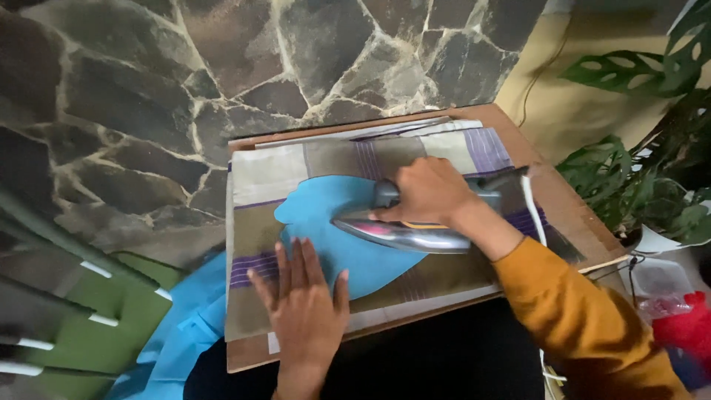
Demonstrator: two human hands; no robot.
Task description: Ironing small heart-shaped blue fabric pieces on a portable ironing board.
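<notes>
A blue garment (333,222) lies spread over a striped beige and purple cloth (266,178) on a wooden board (541,185). My right hand (426,189) grips the handle of a silver clothes iron (404,233), which rests on the blue fabric with its tip pointing left. My left hand (304,300) lies flat, fingers apart, pressing the blue garment near the board's front edge. More of the blue fabric (178,333) hangs off the board to the lower left.
The iron's white cord (535,215) runs off to the right. A stone floor (148,96) surrounds the board. Green leafy plants (644,178) stand at right, a green chair (89,311) at left, and a red item (685,326) at the lower right.
</notes>
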